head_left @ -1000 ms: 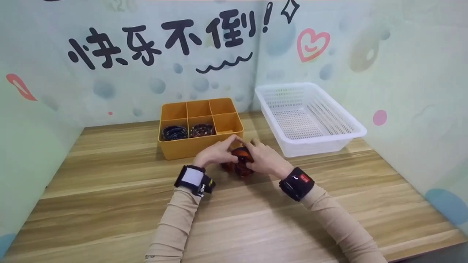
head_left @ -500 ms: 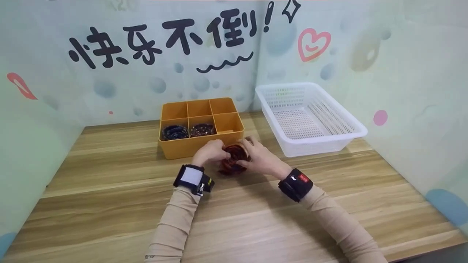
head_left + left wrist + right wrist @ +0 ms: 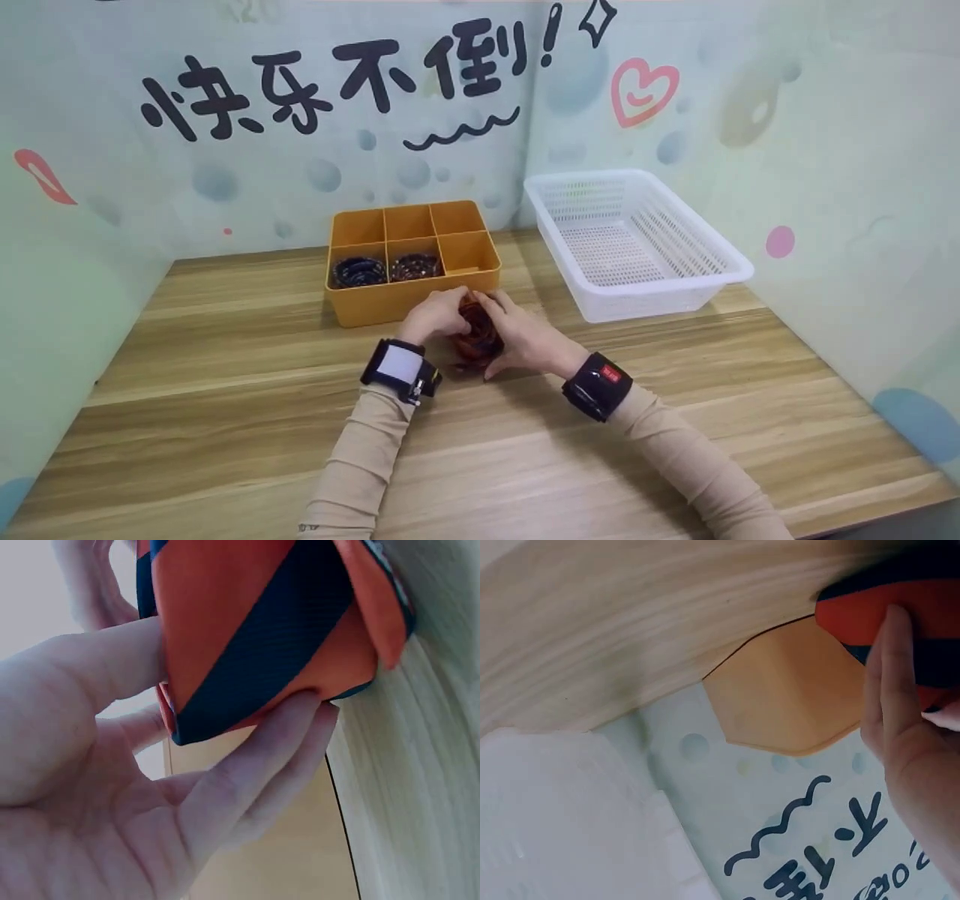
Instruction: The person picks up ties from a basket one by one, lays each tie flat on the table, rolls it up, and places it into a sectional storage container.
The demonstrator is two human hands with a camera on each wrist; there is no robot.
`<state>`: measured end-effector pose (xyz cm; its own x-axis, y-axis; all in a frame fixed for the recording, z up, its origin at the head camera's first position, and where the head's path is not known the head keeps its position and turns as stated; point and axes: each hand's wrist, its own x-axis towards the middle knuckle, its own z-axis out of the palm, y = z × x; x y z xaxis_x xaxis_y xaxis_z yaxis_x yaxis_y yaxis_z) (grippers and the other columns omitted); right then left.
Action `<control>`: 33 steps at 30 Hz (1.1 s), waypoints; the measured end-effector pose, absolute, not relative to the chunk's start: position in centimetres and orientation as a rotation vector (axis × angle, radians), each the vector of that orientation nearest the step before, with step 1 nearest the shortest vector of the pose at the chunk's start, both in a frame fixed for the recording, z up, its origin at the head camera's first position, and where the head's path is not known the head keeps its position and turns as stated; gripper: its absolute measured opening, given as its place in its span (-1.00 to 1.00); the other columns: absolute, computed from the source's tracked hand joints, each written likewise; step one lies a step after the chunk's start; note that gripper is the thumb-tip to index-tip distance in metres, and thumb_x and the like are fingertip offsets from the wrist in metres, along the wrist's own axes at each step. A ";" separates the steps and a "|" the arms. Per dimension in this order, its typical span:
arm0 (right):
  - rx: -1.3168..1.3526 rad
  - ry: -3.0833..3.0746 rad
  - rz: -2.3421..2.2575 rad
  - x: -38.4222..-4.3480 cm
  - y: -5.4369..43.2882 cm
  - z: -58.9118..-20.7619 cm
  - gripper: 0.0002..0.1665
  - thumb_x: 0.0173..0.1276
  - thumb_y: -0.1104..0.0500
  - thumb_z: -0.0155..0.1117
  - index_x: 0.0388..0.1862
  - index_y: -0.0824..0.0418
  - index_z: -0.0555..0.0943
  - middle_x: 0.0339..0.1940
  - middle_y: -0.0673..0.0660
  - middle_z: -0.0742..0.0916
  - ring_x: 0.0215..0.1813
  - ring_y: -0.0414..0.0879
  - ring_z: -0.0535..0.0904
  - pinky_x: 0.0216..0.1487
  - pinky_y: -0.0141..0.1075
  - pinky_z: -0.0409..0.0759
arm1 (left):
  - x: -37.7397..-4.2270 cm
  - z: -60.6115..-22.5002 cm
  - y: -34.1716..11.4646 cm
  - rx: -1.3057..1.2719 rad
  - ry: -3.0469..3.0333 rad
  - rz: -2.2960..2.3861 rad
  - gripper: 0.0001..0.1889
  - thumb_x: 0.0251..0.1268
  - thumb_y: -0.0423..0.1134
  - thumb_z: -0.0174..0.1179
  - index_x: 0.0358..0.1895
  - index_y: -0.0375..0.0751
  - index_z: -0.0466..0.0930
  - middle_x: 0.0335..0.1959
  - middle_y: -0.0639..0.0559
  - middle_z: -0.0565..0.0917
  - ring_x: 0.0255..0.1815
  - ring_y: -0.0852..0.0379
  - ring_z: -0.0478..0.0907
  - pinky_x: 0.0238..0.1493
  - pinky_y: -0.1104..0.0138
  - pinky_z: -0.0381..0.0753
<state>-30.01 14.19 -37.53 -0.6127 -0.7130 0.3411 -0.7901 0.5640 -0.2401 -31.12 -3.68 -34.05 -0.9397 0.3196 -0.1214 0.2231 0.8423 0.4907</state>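
Observation:
A rolled necktie [image 3: 478, 339] with orange and navy stripes sits on the table just in front of the orange box. My left hand [image 3: 437, 315] grips its left side; in the left wrist view the thumb and fingers curve round the striped necktie [image 3: 247, 622], whose loose end sticks out by the tabletop. From the other side my right hand [image 3: 529, 339] holds the roll, thumb at the near edge and fingers at the far edge. In the right wrist view, fingers lie along the necktie [image 3: 934, 611] and the thumb is mostly hidden.
Behind the hands stands an orange divided box [image 3: 382, 304]. Two of its front compartments hold dark patterned rolls, a blue one [image 3: 359, 273] and a reddish one [image 3: 415, 268]. A white perforated basket [image 3: 637, 304] stands at the back right, near the printed wall [image 3: 450, 180].
The roll has turned between the hands and shifted slightly left, its spiral side coming into view. My right hand has moved left and spread its thumb to the near edge.

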 end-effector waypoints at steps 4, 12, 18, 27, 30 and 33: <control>1.192 -2.545 0.457 -30.2 13.8 -38.2 0.25 -0.22 -0.21 0.58 0.38 0.33 0.23 0.17 0.26 0.51 0.02 0.16 0.63 -0.01 -0.03 0.62 | -30.8 -33.8 -3.4 0.424 2.855 0.659 -0.52 -0.01 -0.36 0.22 0.09 -0.30 0.47 0.08 -0.20 0.61 0.13 -0.15 0.50 0.16 0.08 0.50; 1.079 -2.672 0.316 -30.5 12.9 -38.1 -0.03 -0.08 -0.18 0.49 0.27 0.16 0.35 0.03 0.18 0.57 -0.19 0.17 0.66 -0.26 -0.01 0.62 | -30.7 -33.5 -4.3 0.371 2.809 0.807 -0.65 0.16 -0.24 0.10 -0.03 -0.40 0.44 -0.07 -0.22 0.61 -0.09 -0.05 0.54 0.01 0.17 0.53; 1.020 -2.776 0.225 -30.8 12.4 -37.6 -0.05 -0.08 -0.17 0.48 0.32 0.03 0.36 0.06 0.18 0.56 -0.22 0.19 0.63 -0.27 -0.01 0.61 | -31.2 -34.1 -6.8 0.671 3.072 0.872 -0.71 0.22 -0.29 0.19 -0.02 -0.34 0.51 -0.03 -0.23 0.62 0.02 -0.13 0.53 0.12 0.11 0.52; 1.024 -2.948 0.182 -31.4 12.1 -36.8 0.00 -0.08 -0.11 0.50 0.37 0.00 0.29 0.24 0.19 0.53 -0.01 0.24 0.60 -0.05 0.04 0.59 | -31.8 -35.9 -12.7 0.602 3.475 0.441 -0.70 0.28 -0.21 0.17 0.05 -0.21 0.55 0.14 -0.20 0.52 0.14 -0.25 0.42 0.09 -0.14 0.43; 1.052 -2.952 0.217 -31.6 12.1 -36.8 -0.04 -0.08 -0.06 0.51 0.35 -0.01 0.35 0.20 0.20 0.53 -0.02 0.24 0.59 -0.05 0.04 0.59 | -31.8 -36.3 -13.6 0.565 3.476 0.499 -0.72 0.31 -0.21 0.16 0.03 -0.19 0.54 0.15 -0.26 0.43 0.12 -0.28 0.43 0.06 -0.15 0.41; 1.095 -2.908 0.263 -31.9 12.3 -37.0 -0.11 -0.09 -0.04 0.50 0.29 0.05 0.40 0.14 0.22 0.56 -0.05 0.23 0.60 -0.08 0.04 0.59 | -31.8 -36.5 -14.0 0.538 3.493 0.533 -0.74 0.31 -0.22 0.15 0.02 -0.17 0.51 0.08 -0.28 0.42 0.07 -0.28 0.47 0.04 -0.14 0.39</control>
<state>-31.87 12.32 -37.01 -0.7531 -0.6529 0.0807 -0.6568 0.7391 -0.1492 -31.80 -13.99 -36.52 -0.8649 0.2181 0.4521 0.3430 0.9144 0.2149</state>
